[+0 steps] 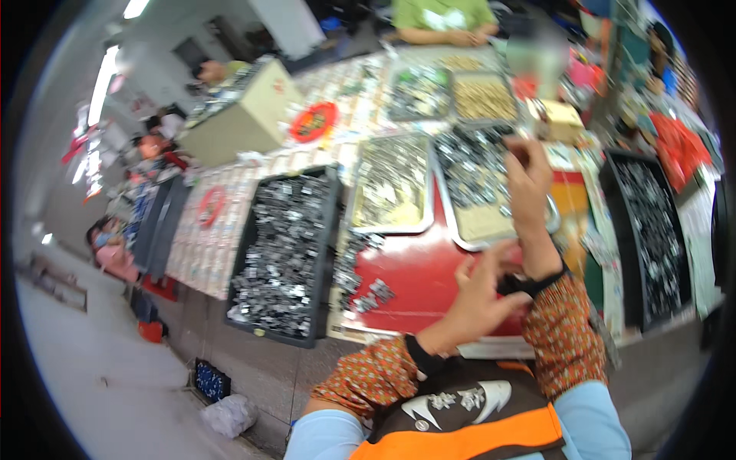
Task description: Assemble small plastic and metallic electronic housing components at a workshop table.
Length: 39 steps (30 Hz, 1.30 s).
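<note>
My right hand (529,180) is raised over the right metal tray (466,244), which holds dark shiny small parts (471,169) and a sandy-coloured patch. Its fingers are curled in toward the thumb, and whatever lies between them is too blurred to make out. Closer to me, my left hand (479,295) hovers above the red tabletop (414,268), beside my right wrist. Its thumb and fingers are spread apart. A dark patch shows between them next to the right cuff; I cannot tell what it is. Several loose metal pieces (374,295) lie left of this hand.
A black crate (328,253) of dark metal parts stands at left, another crate (613,207) at right. A tray (428,225) of shiny pale pieces sits between. Farther back are bins of tan pieces (484,98) and a red dish (330,115). Across the table, a person in green (437,15) works.
</note>
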Motion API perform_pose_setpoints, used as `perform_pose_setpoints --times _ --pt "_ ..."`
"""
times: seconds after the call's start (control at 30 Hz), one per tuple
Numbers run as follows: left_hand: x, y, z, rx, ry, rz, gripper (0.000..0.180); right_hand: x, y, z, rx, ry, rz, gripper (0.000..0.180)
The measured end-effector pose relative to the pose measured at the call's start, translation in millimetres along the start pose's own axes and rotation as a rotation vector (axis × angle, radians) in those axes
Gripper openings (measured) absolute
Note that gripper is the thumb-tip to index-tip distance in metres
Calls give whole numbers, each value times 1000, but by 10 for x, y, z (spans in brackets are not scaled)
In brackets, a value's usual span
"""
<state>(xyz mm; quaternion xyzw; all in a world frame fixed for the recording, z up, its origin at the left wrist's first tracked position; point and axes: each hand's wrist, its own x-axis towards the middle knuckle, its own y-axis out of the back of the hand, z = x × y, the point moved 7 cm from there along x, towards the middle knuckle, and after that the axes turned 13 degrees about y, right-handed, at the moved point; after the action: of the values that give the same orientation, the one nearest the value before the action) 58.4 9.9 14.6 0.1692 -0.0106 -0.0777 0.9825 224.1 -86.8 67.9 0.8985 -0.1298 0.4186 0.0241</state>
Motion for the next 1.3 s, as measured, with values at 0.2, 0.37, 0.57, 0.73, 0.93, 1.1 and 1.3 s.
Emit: perform_pose_setpoints --times 0.2,0.37,0.57,0.73,0.93,1.1,1.3 --pt "-204 124 531 296 -205 419 76 27 -156 -386 -433 265 -196 26" --pt "-224 135 975 532 -442 482 46 -92 -774 -623 -994 735 -622 25" --pt "42 124 852 687 -291 574 40 -403 -1047 -400 -1077 939 -661 16" --pt "34 35 708 632 -204 556 32 -686 -1191 -206 -983 864 -863 24" --pt "115 -10 618 367 -223 465 30 -845 -1063 26 -966 926 -857 21" --pt "189 74 612 336 -263 404 9 -1099 -1269 322 -1042 881 -791 19" --pt "101 23 643 394 -275 342 13 -956 -1034 -42 -1184 1004 -897 22"
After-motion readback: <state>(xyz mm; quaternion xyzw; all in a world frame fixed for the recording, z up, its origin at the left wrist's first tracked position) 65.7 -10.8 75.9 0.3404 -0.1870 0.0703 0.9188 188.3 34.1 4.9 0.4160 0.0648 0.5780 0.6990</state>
